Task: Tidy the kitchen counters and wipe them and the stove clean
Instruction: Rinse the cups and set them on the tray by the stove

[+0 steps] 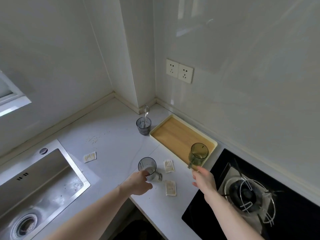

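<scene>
My left hand (141, 181) grips the clear grey ribbed glass (147, 168) mid-counter (112, 135). My right hand (202, 179) hangs relaxed, fingers straight, touching nothing, the green-tinted mug (199, 152) (upright, on the tray's (174, 134) near corner) at its twelve o'clock.

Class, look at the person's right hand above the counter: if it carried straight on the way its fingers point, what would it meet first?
The right hand is open, its fingers pointing up toward the green cup on the tray. It would probably meet the cup's handle first, though depth is hard to judge from one view.
</scene>
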The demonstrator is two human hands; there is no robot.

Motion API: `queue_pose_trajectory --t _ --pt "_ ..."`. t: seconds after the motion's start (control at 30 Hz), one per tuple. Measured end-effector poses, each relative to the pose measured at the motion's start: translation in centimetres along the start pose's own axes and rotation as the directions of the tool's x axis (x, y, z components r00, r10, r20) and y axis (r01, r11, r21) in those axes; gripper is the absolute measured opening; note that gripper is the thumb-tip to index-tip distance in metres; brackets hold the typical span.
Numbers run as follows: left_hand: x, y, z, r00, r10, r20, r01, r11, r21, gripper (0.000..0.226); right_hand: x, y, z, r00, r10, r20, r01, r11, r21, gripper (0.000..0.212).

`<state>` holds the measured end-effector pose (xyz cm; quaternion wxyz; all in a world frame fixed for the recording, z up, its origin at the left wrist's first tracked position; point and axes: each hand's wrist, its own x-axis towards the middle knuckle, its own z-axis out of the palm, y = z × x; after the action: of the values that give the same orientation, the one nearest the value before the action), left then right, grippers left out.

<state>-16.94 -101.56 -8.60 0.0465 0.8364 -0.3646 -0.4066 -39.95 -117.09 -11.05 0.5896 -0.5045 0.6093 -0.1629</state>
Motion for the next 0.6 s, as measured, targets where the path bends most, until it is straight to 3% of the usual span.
queue_pose_trajectory --t 0.13,0.37,0.6 --pt "0.3 0.8 -0.7 0.991 0.025 -0.128 -0.019 0.999 0.043 0.035 -1.5 0.7 -1.3 1.000 0.001 0.011 0.000 1.000 -0.014 0.047" --pt "1.7 3.4 -3.4 0.938 0.194 -0.286 -0.157 0.976 0.149 0.052 -2.1 0.8 -3.3 0.997 -0.066 0.035 0.069 0.993 -0.098 0.049" --pt "3.8 10.5 -5.7 0.910 0.309 -0.275 -0.241 0.936 0.256 0.044 -2.2 -1.3 -3.9 0.996 -0.086 0.024 0.088 0.988 -0.130 0.056"
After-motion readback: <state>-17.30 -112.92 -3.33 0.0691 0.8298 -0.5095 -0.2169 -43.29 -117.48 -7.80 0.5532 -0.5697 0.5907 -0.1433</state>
